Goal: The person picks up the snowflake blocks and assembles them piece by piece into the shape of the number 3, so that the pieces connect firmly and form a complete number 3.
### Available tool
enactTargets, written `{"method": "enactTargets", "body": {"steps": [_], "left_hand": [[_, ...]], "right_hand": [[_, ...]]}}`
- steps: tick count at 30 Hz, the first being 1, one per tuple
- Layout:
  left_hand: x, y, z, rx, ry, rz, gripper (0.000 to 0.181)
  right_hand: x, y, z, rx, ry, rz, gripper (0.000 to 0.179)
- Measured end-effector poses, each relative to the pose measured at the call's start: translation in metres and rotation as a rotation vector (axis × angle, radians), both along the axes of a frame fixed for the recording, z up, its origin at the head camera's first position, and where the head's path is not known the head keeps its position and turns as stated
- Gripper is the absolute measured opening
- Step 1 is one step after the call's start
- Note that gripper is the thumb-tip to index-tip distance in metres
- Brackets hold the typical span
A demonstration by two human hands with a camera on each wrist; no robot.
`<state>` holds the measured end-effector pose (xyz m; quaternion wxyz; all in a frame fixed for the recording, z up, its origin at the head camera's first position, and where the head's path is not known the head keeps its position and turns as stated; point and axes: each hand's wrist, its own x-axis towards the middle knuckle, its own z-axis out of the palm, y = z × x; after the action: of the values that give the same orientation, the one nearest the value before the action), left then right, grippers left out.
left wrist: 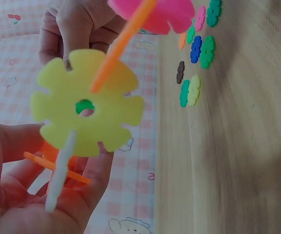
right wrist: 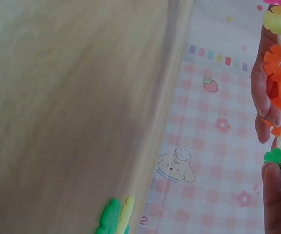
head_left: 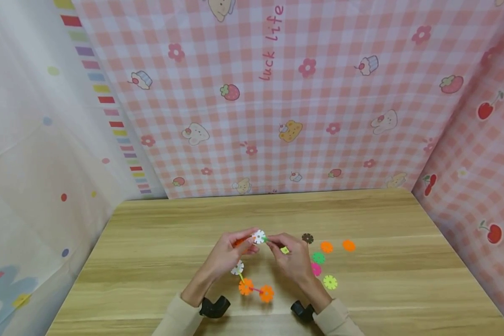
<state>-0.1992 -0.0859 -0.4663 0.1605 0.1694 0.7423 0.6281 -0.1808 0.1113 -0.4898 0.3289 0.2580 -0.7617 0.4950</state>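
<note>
My left hand (head_left: 226, 252) holds a chain of notched flower-shaped plastic discs by its upper part, fingers around an orange disc (right wrist: 279, 63). At the chain's upper end is a white disc (head_left: 258, 237), beside the left fingertips. My right hand (head_left: 295, 260) pinches a green disc (right wrist: 275, 156) against the white one's edge; whether their slots interlock I cannot tell. Below the left hand hang another white disc (head_left: 237, 267), a yellow disc (left wrist: 57, 105), an orange disc (head_left: 246, 286), a pink disc (left wrist: 177, 14) and a further orange disc (head_left: 266, 293).
Loose discs lie right of the hands on the wooden table (head_left: 403, 289): a brown disc (head_left: 307, 238), orange discs (head_left: 348, 245), a green one, a pink disc (head_left: 316, 269) and a yellow-green disc (head_left: 330, 282). Black wrist mounts (head_left: 215, 308) sit at both wrists. A checked cloth (head_left: 252, 107) hangs behind.
</note>
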Motion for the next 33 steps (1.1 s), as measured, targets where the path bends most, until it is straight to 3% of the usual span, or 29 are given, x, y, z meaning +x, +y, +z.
{"method": "enactTargets", "body": {"steps": [6, 17, 24, 33], "left_hand": [[-0.001, -0.003, 0.001, -0.019, -0.002, -0.024, 0.04], [-0.009, -0.009, -0.001, -0.044, -0.036, -0.084, 0.037], [-0.009, -0.01, -0.001, -0.054, -0.049, -0.078, 0.036], [-0.009, -0.012, 0.002, -0.085, -0.016, -0.033, 0.033]], "right_hand": [[0.006, -0.002, 0.013, -0.011, 0.001, 0.005, 0.022], [-0.003, 0.012, -0.012, -0.012, -0.158, 0.107, 0.019], [-0.002, 0.014, -0.013, 0.001, -0.212, 0.104, 0.016], [-0.001, 0.014, -0.013, 0.014, -0.246, 0.094, 0.014]]}}
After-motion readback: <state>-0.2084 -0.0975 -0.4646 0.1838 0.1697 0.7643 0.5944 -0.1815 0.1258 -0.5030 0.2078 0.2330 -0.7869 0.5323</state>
